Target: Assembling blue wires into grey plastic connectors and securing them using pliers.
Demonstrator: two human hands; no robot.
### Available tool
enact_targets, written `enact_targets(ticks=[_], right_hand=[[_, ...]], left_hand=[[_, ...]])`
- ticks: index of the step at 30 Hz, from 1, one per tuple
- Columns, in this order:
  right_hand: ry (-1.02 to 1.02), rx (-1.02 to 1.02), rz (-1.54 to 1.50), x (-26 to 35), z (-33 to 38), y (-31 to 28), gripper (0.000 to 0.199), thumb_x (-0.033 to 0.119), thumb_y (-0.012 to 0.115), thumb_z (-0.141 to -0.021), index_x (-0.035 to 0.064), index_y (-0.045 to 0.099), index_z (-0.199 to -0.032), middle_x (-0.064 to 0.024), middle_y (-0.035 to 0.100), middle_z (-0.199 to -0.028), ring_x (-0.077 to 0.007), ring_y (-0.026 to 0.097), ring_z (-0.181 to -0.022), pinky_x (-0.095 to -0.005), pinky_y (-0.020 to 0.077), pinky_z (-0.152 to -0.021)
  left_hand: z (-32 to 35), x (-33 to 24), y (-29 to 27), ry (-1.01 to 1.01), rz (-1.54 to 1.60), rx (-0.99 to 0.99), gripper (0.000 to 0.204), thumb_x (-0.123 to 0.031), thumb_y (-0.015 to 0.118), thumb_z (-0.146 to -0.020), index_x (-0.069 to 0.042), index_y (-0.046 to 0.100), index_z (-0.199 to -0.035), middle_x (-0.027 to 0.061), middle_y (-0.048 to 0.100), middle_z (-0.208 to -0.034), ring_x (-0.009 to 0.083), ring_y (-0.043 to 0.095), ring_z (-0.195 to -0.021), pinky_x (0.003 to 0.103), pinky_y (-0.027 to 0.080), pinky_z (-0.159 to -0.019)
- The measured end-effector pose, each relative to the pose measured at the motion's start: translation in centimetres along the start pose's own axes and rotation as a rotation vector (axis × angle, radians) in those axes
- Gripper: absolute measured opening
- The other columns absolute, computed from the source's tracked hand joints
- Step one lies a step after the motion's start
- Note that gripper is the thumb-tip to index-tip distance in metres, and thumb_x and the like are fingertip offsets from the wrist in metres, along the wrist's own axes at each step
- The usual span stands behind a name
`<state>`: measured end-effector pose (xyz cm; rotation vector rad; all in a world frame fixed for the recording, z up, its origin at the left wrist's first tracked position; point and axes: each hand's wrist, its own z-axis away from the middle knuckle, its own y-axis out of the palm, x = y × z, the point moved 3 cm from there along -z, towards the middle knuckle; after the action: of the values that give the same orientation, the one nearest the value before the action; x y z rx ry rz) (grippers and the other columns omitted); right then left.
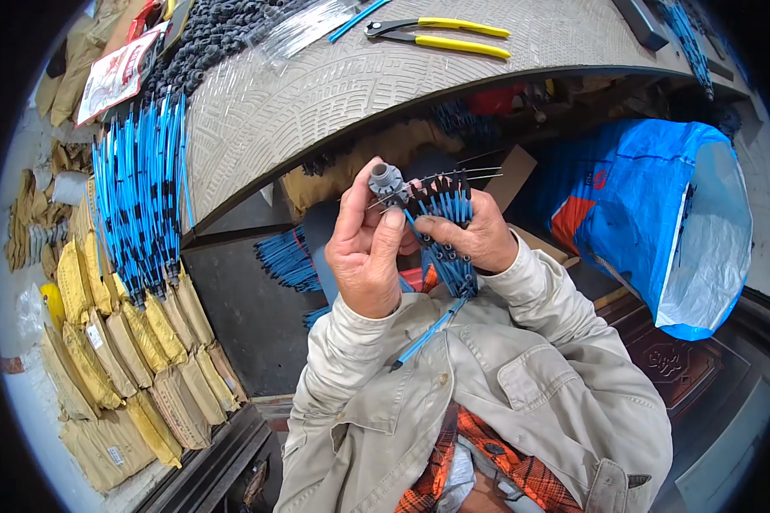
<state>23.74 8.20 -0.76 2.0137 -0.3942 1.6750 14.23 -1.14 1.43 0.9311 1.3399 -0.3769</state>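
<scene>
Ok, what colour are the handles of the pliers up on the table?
Yellow. The pliers lie on the grey textured table, seen clearly in the head view.

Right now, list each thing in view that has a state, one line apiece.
Grey toothed hub: pinched in left hand fingers.
Blue-and-black wire assembly: held in right hand, meeting the hub.
Yellow-handled pliers: lying on the table, handles apart.
Blue plastic bag: mouth open.
Blue rods bundle: lying loose beside the table.

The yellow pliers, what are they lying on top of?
The yellow pliers lie on a grey patterned table, beside clear plastic bags. The spot right beneath them is covered.
</scene>
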Motion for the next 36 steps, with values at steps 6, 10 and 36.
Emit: enact_targets(ticks=[6, 10, 36], right_hand=[[0.015, -0.001, -0.106, 0.3, 0.0, 0.3, 0.026, 0.004, 0.060, -0.081, -0.0003, 0.055, -0.106, -0.0066, 0.064, -0.075, -0.0116, 0.060, -0.061, -0.0184, 0.0473, -0.057], [0.022, 0.019, -0.134, 0.3, -0.1, 0.6, 0.029, 0.004, 0.059, -0.081, -0.0006, 0.053, -0.109, -0.0066, 0.063, -0.074, -0.0118, 0.059, -0.061, -0.0187, 0.0472, -0.057], [0.039, 0.073, -0.065, -0.1, -1.2, -0.1, 0.025, 0.003, 0.061, -0.079, 0.0026, 0.051, -0.103, -0.0045, 0.058, -0.085, -0.0121, 0.052, -0.069, -0.0228, 0.0425, -0.068]], left_hand=[[-0.1, -0.3, 0.8, -0.008, 0.048, -0.065, 0.047, 0.001, 0.056, -0.080, -0.002, 0.044, -0.126, 0.0058, 0.059, -0.097, 0.0037, 0.045, -0.059, 0.013, 0.036, -0.049], [-0.1, 0.0, 0.2, -0.004, -0.005, -0.142, 0.045, 0.000, 0.060, -0.079, -0.001, 0.048, -0.122, 0.0063, 0.061, -0.094, 0.0043, 0.049, -0.063, 0.012, 0.036, -0.049], [-1.0, 0.6, -0.6, -0.043, 0.071, -0.083, 0.035, -0.008, 0.050, -0.089, 0.005, 0.046, -0.121, 0.0158, 0.058, -0.107, 0.0177, 0.057, -0.094, 0.024, 0.044, -0.085]])
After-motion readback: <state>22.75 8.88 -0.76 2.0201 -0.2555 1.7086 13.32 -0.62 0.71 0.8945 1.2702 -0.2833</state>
